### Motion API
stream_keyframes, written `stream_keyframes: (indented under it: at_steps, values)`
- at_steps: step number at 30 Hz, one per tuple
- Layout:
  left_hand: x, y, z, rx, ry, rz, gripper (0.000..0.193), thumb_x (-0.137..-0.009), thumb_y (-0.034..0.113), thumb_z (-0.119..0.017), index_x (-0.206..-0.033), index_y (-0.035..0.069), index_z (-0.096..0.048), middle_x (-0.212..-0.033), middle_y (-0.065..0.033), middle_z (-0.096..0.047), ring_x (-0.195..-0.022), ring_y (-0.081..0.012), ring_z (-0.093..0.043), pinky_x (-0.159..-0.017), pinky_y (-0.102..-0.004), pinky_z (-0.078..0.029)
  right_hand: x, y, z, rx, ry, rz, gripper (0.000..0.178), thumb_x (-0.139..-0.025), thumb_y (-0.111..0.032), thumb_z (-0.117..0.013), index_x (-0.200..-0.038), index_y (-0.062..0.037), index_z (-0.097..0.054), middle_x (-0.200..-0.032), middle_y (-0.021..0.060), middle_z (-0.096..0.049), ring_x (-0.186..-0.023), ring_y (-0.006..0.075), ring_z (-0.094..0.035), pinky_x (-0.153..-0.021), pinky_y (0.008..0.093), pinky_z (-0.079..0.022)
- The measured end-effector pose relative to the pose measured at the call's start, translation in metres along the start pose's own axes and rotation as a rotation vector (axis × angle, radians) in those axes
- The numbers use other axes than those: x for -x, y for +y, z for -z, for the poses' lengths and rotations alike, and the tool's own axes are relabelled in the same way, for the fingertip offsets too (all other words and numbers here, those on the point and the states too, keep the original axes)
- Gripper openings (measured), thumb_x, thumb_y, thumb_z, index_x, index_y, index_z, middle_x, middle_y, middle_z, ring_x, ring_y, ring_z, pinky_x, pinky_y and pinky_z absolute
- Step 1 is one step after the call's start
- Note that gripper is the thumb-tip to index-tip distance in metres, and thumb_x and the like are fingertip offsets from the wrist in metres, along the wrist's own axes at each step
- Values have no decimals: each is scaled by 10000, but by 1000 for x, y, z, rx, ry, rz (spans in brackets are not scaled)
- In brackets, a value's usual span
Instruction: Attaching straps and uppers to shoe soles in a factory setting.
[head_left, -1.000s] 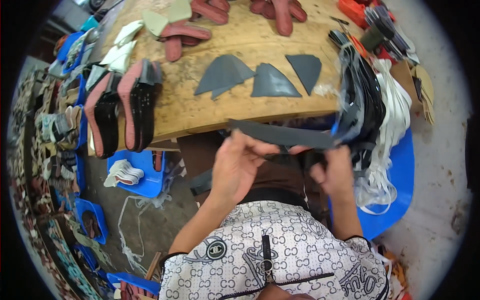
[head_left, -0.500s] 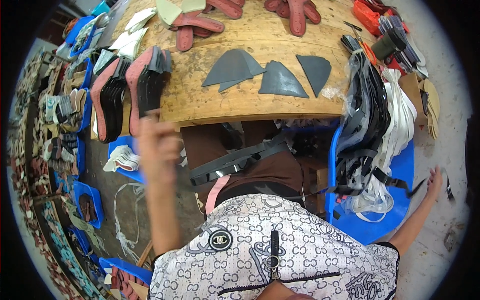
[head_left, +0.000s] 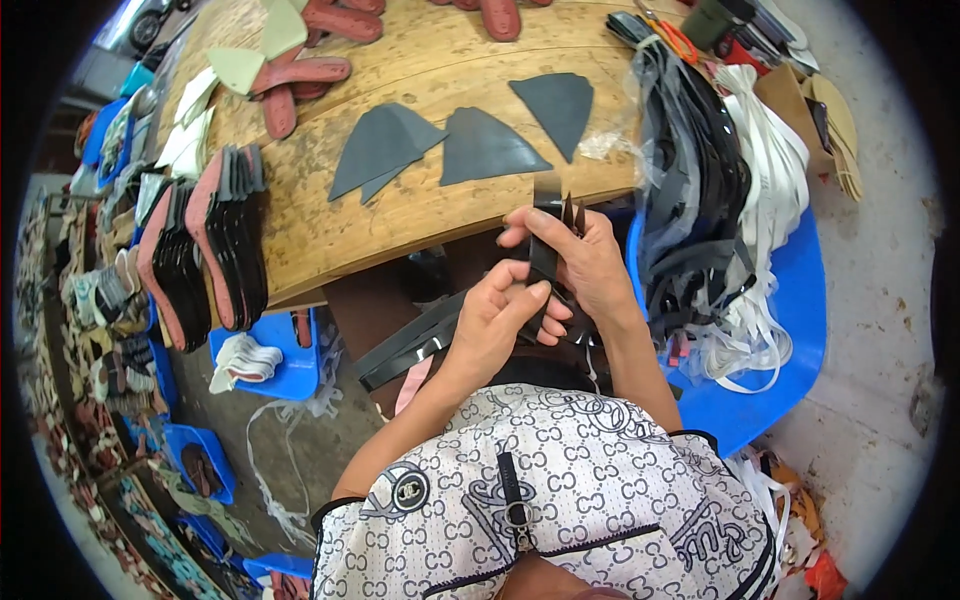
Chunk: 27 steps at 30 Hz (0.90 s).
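A glossy black strap runs upright between my two hands, just in front of the table edge. My left hand is closed, pinching its lower part between thumb and fingers. Above and to the right, my right hand grips the strap's upper part. Two dark pointed blades, apparently of small scissors, stick up from my right hand; their handles are hidden. The strap's top end is blurred. More black straps lie across my lap, left of my hands.
Dark grey triangular sheets lie on the wooden table. Stacks of pink-topped black insoles stand at its left edge; red sole pieces lie farther back. Right, a blue bin holds bundled black and white straps.
My right hand has come in from far right, bringing the strap in front of me. My left hand has moved right from near the insoles and grips the strap. The view has shifted.
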<state>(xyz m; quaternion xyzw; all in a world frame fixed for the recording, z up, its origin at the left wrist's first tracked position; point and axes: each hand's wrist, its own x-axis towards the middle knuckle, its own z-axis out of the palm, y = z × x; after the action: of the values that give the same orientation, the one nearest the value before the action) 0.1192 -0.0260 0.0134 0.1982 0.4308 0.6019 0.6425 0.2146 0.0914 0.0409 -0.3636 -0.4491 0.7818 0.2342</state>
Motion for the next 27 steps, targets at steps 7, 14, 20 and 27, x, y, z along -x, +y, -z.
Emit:
stream_keyframes:
  at_steps: [7, 14, 20, 27]
  values:
    - [4, 52, 27, -339, 217, -191, 365, -959, 251, -570, -1212, -10, -602, -868, -4, -636, -760, -48, -568, -675, -205, -424, -6, 0, -22, 316, -319, -35, 257, -954, -246, -573, -904, -16, -674, -610, -37, -569, -547, 8, -446, -478, 189, -337]
    - [-9, 43, 42, -31, 343, -194, 226, -940, 145, -601, -1081, -26, -646, -802, -46, -675, -616, -60, -578, -578, -198, -477, -15, 16, -1, 521, -28, 182, 512, -1007, -437, -412, -1069, 20, -636, -750, 21, -530, -713, 114, -489, -643, 253, -404]
    - [-8, 30, 42, -133, 226, -82, 214, -933, 117, -599, -1077, -36, -642, -838, -60, -681, -661, -72, -609, -595, -202, -500, -15, 17, -2, 443, -257, 33, 377, -985, -305, -524, -1165, 21, -586, -799, 18, -583, -756, 96, -537, -679, 234, -431]
    - [-2, 31, 42, -188, 161, 31, 175, -910, 95, -611, -1009, -43, -653, -781, -75, -670, -643, -87, -600, -595, -218, -488, -4, 36, -5, 304, -176, 48, 171, -947, -193, -602, -966, -33, -546, -791, -2, -566, -705, 68, -513, -652, 221, -431]
